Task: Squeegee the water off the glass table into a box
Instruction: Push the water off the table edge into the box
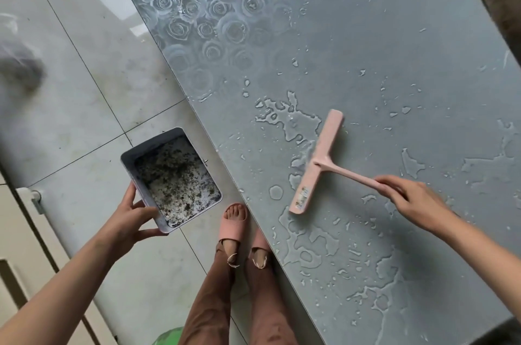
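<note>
1. Head view, step in hand: I judge a sweep is just being set up. The pink squeegee (315,162) lies blade-down on the glass worktop (380,34), its blade roughly parallel to the near edge, and water (301,124) lies in patches between the blade and that edge. More puddles and drops lie scattered nearer me and off to the right, so most of the job looks undone.

2. Same view, hands: my right hand (414,199) has its fingers curled round the end of the squeegee handle. My left hand (132,220) grips the box (149,141) by its near corner, thumb on the wall. The box is open at the top, and dark specks and pale residue cover its bottom.

3. Same view, where things lie: the box hangs over the tiled floor (84,90), beside the worktop edge but apart from it, well left of the blade. I cannot tell how far below the glass it sits.

4. Next move, as I read it: bring the box rim under the edge in line with the blade, then draw the blade towards it with steady pressure so that the water falls in and not onto the slippers (235,222).
</note>
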Motion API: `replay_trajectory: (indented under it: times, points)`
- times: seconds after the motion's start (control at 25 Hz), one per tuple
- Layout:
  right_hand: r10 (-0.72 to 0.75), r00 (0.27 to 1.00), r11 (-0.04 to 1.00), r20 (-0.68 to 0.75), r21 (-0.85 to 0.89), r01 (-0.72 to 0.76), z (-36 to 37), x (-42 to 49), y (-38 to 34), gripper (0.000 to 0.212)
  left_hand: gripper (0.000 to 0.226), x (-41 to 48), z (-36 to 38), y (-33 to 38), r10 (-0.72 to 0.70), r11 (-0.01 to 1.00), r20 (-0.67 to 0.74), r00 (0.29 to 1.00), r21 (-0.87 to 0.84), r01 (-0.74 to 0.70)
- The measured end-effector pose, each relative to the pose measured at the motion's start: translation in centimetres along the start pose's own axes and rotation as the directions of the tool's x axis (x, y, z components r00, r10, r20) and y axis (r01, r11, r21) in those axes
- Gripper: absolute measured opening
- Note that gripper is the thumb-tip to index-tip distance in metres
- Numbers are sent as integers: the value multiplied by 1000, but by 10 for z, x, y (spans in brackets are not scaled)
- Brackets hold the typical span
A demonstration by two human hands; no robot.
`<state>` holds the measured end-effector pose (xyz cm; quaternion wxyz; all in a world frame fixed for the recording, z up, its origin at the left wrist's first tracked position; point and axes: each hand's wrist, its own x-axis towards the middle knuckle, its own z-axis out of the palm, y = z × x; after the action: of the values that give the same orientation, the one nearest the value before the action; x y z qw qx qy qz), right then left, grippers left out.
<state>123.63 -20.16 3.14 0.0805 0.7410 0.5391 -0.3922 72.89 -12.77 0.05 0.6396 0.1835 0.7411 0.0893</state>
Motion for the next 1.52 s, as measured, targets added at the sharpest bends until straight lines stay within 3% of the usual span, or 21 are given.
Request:
replay_trajectory:
  times: [0.12, 0.24, 0.36, 0.56, 0.76, 0.92, 1.04, 1.32, 1.52]
  points:
    - [-102, 995, 995, -8, 3, 102, -11, 23, -28, 19, 87, 13, 0, -1, -10, 1000, -6, 1000, 9, 10]
    - [-45, 998, 997, -36, -72, 42, -52, 20, -12, 34, 89, 26, -1, 1, -7, 999, 5, 1000, 40, 7]
    - [25, 999, 986, -44, -161, -32, -77, 31, -6, 23, 92, 43, 7, 7, 0, 1000, -1, 1000, 23, 0]
    - [-100, 995, 962, -27, -258, 89, -83, 79, -37, 21, 97, 76, 28, 17, 41, 998, -38, 998, -39, -42]
    - [-104, 990, 963, -94, -259, 77, -102, 103, -49, 47, 100, 102, 22, 25, 85, 996, -36, 996, -21, -86]
    - [-207, 978, 942, 31, -265, 208, -83, 119, -94, 23, 99, 108, 13, 25, 95, 995, -7, 995, -32, -95]
    - [-316, 944, 894, 94, -303, 330, -65, 130, -129, 23, 100, 105, 9, 28, 94, 995, 19, 995, -46, -93]
    - [-257, 966, 918, -21, -318, 237, -100, 119, -118, 52, 101, 99, -2, 34, 115, 993, 69, 991, -50, -112]
    - [-345, 936, 872, 63, -347, 345, -58, 133, -163, 30, 101, 90, -4, 39, 116, 993, 79, 990, -46, -112]
